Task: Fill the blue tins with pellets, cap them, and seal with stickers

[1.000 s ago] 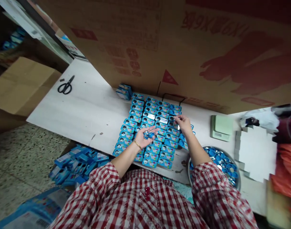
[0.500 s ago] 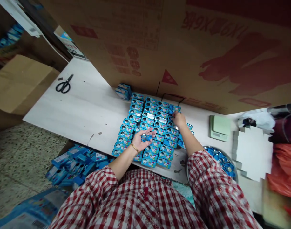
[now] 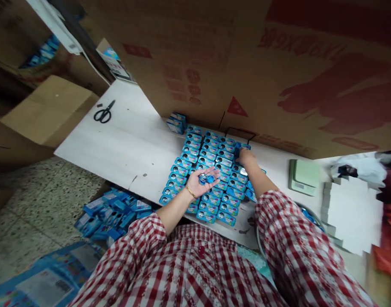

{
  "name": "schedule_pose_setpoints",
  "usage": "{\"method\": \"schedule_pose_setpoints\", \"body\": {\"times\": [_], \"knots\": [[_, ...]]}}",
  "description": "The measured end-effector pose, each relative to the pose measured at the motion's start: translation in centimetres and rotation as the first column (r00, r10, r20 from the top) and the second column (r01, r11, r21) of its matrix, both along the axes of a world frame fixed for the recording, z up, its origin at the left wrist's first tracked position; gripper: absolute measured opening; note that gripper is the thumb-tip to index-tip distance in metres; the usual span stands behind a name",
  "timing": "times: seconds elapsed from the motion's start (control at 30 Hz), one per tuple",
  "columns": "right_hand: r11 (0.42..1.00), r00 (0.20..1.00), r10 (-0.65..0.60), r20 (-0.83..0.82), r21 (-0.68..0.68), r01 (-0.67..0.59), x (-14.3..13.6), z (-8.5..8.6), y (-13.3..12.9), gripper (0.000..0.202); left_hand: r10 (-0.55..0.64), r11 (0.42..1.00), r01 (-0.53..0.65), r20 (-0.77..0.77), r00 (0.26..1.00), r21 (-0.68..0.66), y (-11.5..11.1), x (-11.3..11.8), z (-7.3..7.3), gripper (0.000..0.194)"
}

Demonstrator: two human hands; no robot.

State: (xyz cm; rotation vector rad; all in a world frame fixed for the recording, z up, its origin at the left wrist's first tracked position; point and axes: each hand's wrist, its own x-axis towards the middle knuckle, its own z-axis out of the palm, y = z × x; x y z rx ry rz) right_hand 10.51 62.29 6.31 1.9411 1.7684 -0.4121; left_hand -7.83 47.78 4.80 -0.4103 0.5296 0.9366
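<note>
Rows of small flat blue boxes point(image 3: 211, 198), each with a round opening at one end, lie in columns on the white table. Palm up above them, my left hand point(image 3: 198, 186) cradles several small round blue pieces point(image 3: 209, 179), its fingers loosely spread. At the far right column, my right hand point(image 3: 246, 157) has its fingers drawn together at a box near the back. A dark blue part point(image 3: 237, 151) shows by those fingertips; whether it is a round piece or part of a box is unclear. Under my right sleeve, a metal bowl point(image 3: 316, 219) of blue pieces is mostly hidden.
A large printed carton point(image 3: 214, 81) walls off the table's back. Scissors point(image 3: 103, 113) lie to the left, with a pile of blue boxes point(image 3: 114, 213) below the front edge. Rightward are a green scale point(image 3: 304, 176) and white card sheets point(image 3: 354, 213).
The view has swung slightly left, so the table appears farther right. My left fingers have spread a little more around the pieces. My right hand stays at the same column.
</note>
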Motion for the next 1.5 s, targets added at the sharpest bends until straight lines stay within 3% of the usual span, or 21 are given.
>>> {"method": "schedule_pose_setpoints", "body": {"times": [0.1, 0.2, 0.27, 0.43, 0.63, 0.7, 0.77, 0.87, 0.93, 1.0, 1.1, 1.23, 1.3, 1.37, 1.43, 1.5], "knots": [[0.977, 0.967, 0.167, -0.194, 0.166, -0.135, -1.8, 1.2, -4.4, 0.035, 0.025, 1.000, -0.025, 0.008, 1.000, -0.014, -0.1, -0.1, -0.6, 0.033], [0.908, 0.750, 0.419, -0.511, 0.224, -0.354, -3.7, 1.7, -9.1, 0.027, 0.071, 0.996, -0.071, -0.005, 0.997, -0.047, -0.1, 0.3, -1.1, 0.029], [0.892, 0.670, 0.447, -0.593, 0.234, -0.388, -4.2, 1.5, -10.9, 0.024, 0.070, 0.996, -0.071, -0.014, 0.997, -0.059, -0.2, 0.8, -1.2, 0.027], [0.940, 0.663, 0.339, -0.667, 0.264, -0.215, -2.3, 1.0, -11.6, 0.026, 0.044, 0.997, -0.047, -0.044, 0.998, -0.060, -0.6, 1.9, -0.7, 0.017], [0.939, 0.689, 0.343, -0.639, 0.261, -0.226, -1.3, 1.9, -12.3, 0.027, -0.028, 0.994, 0.019, -0.090, 0.996, -0.107, -0.7, 3.0, -0.7, 0.017], [0.968, 0.655, 0.243, -0.716, 0.219, -0.120, -0.7, 1.8, -12.2, 0.025, -0.034, 0.994, 0.027, -0.070, 0.997, -0.105, -0.6, 3.0, -0.9, 0.018], [0.991, 0.659, 0.045, -0.751, 0.115, 0.064, 0.5, 1.4, -11.4, 0.026, -0.035, 0.995, 0.027, -0.077, 0.996, -0.100, -0.6, 2.8, -1.1, 0.018], [0.958, 0.791, -0.146, -0.594, 0.116, 0.264, 2.4, 0.5, -9.1, 0.026, -0.074, 0.993, 0.062, -0.120, 0.990, -0.098, -0.6, 2.1, -1.2, 0.021], [0.956, 0.910, -0.118, -0.397, 0.204, 0.213, 2.9, 0.0, -7.5, 0.021, -0.102, 0.991, 0.090, -0.130, 0.986, -0.097, -0.8, 1.6, -1.2, 0.023], [0.977, 0.979, -0.068, -0.190, 0.186, 0.104, 2.6, -0.5, -5.9, 0.021, -0.115, 0.991, 0.107, -0.106, 0.988, -0.075, -1.0, 1.3, -1.3, 0.022], [0.998, 0.998, -0.060, -0.006, 0.019, 0.060, 1.6, -1.0, -3.9, 0.034, -0.111, 0.994, 0.109, -0.063, 0.992, -0.030, -1.1, 0.9, -1.6, 0.018], [0.991, 0.994, -0.087, 0.067, -0.093, 0.093, 1.3, -1.3, -2.2, 0.050, -0.092, 0.996, 0.090, -0.075, 0.993, -0.020, -1.1, 0.6, -1.9, 0.015], [0.994, 0.995, -0.065, 0.070, -0.083, 0.071, 1.4, -1.0, -2.5, 0.050, -0.091, 0.996, 0.089, -0.095, 0.991, -0.023, -1.0, 0.5, -1.8, 0.016], [1.000, 1.000, -0.019, 0.008, 0.010, 0.019, 1.2, -0.6, -3.9, 0.039, -0.107, 0.994, 0.104, -0.123, 0.987, -0.032, -0.9, 0.6, -1.6, 0.015], [0.988, 0.978, 0.088, -0.188, 0.143, -0.061, 0.3, -0.1, -6.2, 0.027, -0.134, 0.991, 0.130, -0.146, 0.980, -0.037, -0.9, 0.8, -1.4, 0.015], [0.964, 0.856, 0.243, -0.456, 0.216, -0.158, -0.9, 0.2, -8.9, 0.021, -0.158, 0.987, 0.152, -0.167, 0.973, -0.047, -0.9, 1.3, -1.3, 0.014]]}}
